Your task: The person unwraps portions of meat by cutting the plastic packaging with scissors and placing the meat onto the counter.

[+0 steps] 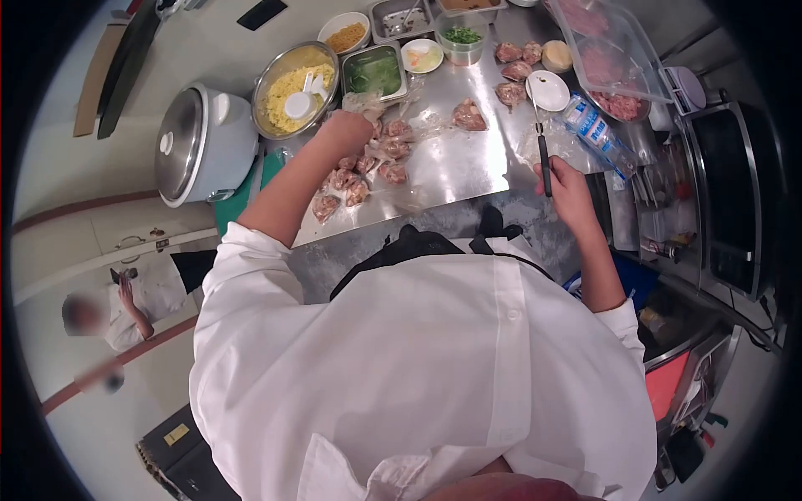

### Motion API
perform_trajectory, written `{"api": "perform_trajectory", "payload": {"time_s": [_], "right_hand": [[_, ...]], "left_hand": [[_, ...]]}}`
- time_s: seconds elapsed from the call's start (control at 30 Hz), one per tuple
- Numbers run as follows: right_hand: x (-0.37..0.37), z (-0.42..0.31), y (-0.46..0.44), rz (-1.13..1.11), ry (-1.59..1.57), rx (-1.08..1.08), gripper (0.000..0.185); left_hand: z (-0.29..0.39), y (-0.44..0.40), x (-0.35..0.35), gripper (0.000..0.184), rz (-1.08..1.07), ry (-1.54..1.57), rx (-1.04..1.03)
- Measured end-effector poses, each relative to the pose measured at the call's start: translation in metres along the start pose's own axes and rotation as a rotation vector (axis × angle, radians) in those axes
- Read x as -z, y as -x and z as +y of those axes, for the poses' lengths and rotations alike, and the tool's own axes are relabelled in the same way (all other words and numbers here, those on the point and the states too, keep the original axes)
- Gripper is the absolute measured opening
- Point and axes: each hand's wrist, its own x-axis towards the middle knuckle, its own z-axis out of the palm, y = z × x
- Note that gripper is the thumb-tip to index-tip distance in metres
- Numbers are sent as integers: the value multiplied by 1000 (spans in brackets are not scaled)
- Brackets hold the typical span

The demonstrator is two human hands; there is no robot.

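Above several small plastic bags of meat (393, 149) on the steel table (451, 171) is my left hand (347, 132), its fingers closed near crumpled clear plastic; what they hold is hidden. At the right, my right hand (561, 188) grips the black handle of a long utensil (544, 159), whose metal end points up toward a small white plate (548, 90). Beside that hand lies some clear plastic film. A single bagged piece of meat (469, 115) rests apart in the middle of the table.
A bowl of yellow food (296, 90) and a rice cooker (185, 146) stand left. Behind are a green-filled tray (373, 73) and a tub of chopped greens (462, 46). Right are a blue-and-white package (597, 134) and a tub of raw meat (606, 50). A person (138, 305) is far left.
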Motion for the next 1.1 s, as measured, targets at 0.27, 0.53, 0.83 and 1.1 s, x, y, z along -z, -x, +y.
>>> {"api": "perform_trajectory", "payload": {"time_s": [0.27,0.53,0.83,1.1], "right_hand": [[-26,-37,-1,-124,-31,-3,28],[-46,-38,8,-137,-58,39,25],[-51,-60,18,-95,389,74,41],[-37,-104,19,157,876,396,57]], "left_hand": [[9,18,18,13,424,-271,-111],[48,-15,-42,13,241,-291,-227],[3,39,74,25,105,212,-206],[13,60,158,26,360,140,-170]]}}
